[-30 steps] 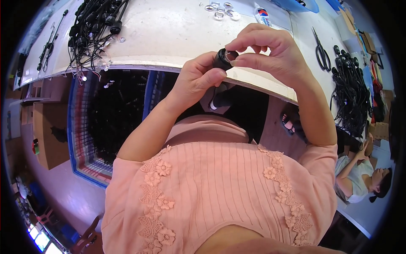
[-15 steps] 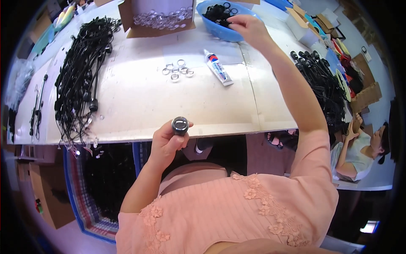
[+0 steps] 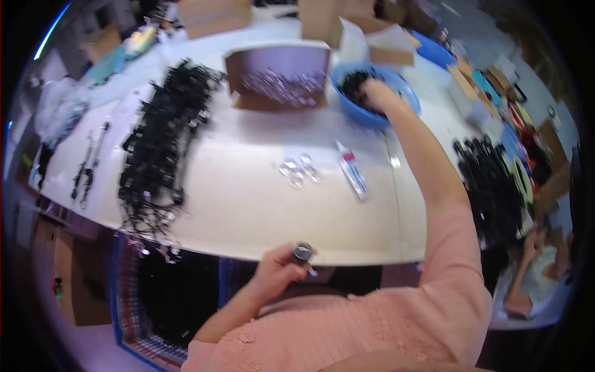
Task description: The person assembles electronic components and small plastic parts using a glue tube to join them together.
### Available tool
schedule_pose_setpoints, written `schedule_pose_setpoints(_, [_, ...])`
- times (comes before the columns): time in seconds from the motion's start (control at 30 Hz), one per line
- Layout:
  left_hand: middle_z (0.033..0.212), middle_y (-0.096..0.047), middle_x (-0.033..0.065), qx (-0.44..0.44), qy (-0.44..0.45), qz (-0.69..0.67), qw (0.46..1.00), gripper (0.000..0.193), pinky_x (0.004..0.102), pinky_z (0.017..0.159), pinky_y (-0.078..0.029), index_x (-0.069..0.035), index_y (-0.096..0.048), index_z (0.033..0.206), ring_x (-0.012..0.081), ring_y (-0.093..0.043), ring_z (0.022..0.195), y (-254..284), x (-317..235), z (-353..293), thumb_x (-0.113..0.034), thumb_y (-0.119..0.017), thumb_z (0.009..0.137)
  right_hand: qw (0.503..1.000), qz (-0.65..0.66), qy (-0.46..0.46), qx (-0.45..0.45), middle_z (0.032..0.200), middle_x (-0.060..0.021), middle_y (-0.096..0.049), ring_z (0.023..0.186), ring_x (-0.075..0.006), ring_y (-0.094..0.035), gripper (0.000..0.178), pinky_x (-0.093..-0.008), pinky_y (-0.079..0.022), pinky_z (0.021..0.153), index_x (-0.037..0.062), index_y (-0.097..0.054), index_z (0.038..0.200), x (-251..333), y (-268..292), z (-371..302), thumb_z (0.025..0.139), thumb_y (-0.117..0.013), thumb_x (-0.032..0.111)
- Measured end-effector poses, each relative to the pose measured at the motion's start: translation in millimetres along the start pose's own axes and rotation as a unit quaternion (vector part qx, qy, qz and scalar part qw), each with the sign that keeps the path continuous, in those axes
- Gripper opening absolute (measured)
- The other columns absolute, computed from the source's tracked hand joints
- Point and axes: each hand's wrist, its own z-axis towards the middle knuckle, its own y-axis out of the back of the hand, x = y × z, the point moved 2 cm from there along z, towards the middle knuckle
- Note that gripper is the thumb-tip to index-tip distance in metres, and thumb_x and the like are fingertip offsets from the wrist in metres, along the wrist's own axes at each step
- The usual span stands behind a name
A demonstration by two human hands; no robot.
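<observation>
My left hand (image 3: 279, 271) is closed around a short black cylinder (image 3: 302, 254), held at the table's near edge with its round glassy end facing up. My right arm reaches far forward, and my right hand (image 3: 379, 96) is down in a light-blue plastic bowl (image 3: 372, 120). In that bowl lies a heap of small black parts (image 3: 354, 83), rings among them. My right fingertips are hidden in the heap and smeared by motion. Between the hands, several small clear round pieces (image 3: 299, 170) lie on the table beside a white, blue and red squeeze tube (image 3: 353, 172).
An open cardboard box (image 3: 310, 101) of clear pieces stands left of the bowl. Bundles of black cables lie at left (image 3: 162, 139) and right (image 3: 486, 180). A checked, blue-edged container (image 3: 127, 304) is below the table's near edge. Another person (image 3: 536, 279) sits at far right.
The view has shifted, so the table sits lower and further right in it. My right hand has gone from the bowl's near side deeper into the black parts. My left hand still holds the cylinder.
</observation>
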Motion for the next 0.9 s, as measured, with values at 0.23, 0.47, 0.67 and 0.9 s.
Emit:
schedule_pose_setpoints(0.23, [0.063, -0.048, 0.0013, 0.012, -0.029, 0.024, 0.999, 0.033, 0.0205, 0.051, -0.033, 0.002, -0.052, 0.104, 0.0071, -0.04, 0.054, -9, 1, -5, -0.018, -0.058, 0.079, 0.986, 0.138, -0.095, 0.011, 0.08, -0.0169, -0.062, 0.08, -0.0297, -0.06, 0.016, -0.0383, -0.047, 0.072, 0.004, -0.065, 0.08, 15, 21, -48, 0.07, -0.059, 0.015])
schedule_pose_setpoints(0.47, [0.061, -0.044, 0.0006, -0.002, -0.006, 0.036, 0.999, 0.03, 0.0199, 0.049, -0.031, 0.001, -0.051, 0.106, 0.0072, -0.037, 0.053, -14, 10, -2, -0.007, -0.049, 0.077, 0.899, 0.376, -0.123, -0.187, 0.068, -0.0144, -0.059, 0.059, -0.0213, -0.06, 0.017, -0.0324, -0.046, 0.054, 0.0039, -0.054, 0.09, 34, 51, -105, 0.086, -0.049, 0.02])
schedule_pose_setpoints(0.67, [0.064, -0.049, 0.0011, -0.084, -0.038, 0.095, 0.991, 0.033, 0.0177, 0.049, -0.034, 0.001, -0.053, 0.103, 0.0057, -0.043, 0.055, -17, 10, -17, -0.007, -0.05, 0.072, 0.911, 0.367, 0.121, -0.142, 0.076, -0.0109, -0.057, 0.064, -0.0208, -0.057, 0.012, -0.0296, -0.044, 0.057, 0.0031, -0.051, 0.095, 164, 57, -193, 0.086, -0.049, 0.012])
schedule_pose_setpoints(0.9, [0.06, -0.045, -0.0002, -0.026, -0.123, 0.105, 0.987, 0.047, 0.0188, 0.047, -0.027, 0.002, -0.052, 0.104, 0.0063, -0.036, 0.052, -11, 9, -21, -0.038, -0.059, 0.08, 0.898, 0.396, 0.172, -0.081, 0.083, -0.0122, -0.057, 0.077, -0.0249, -0.056, 0.013, -0.0305, -0.044, 0.068, 0.0003, -0.058, 0.088, 200, 9, -224, 0.083, -0.053, 0.011])
